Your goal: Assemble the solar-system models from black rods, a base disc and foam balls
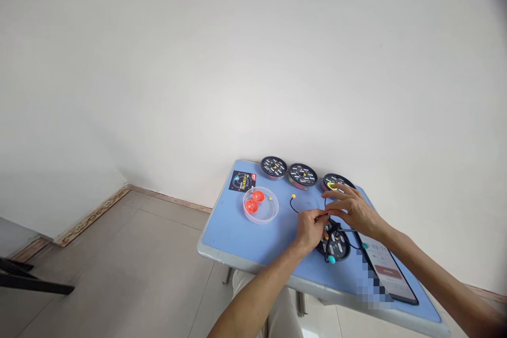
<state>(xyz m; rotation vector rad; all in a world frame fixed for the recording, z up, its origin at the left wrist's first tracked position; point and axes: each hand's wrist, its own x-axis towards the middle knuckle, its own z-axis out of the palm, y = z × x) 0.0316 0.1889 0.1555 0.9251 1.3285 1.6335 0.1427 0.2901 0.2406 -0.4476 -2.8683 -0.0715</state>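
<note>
Black cord (295, 207) runs pinched through left hand (312, 228); open right hand (352, 210) sits just right, above round black case (339, 248).

Black cord over round case, in hand
Thin black cord (293, 206) — yellow bead (293, 196) at its free end — arcs above the blue tabletop (233, 232), then runs across a round black case (336, 245) printed with colored shapes; teal bead (331, 259) sits at the case's near rim.

Left hand (312, 228) and right hand (352, 210) sit over a round tin (336, 247). Phone (390, 274) lies right of it. Three more tins (301, 175) behind the hands; clear dish (274, 210) left of left hand.
</note>
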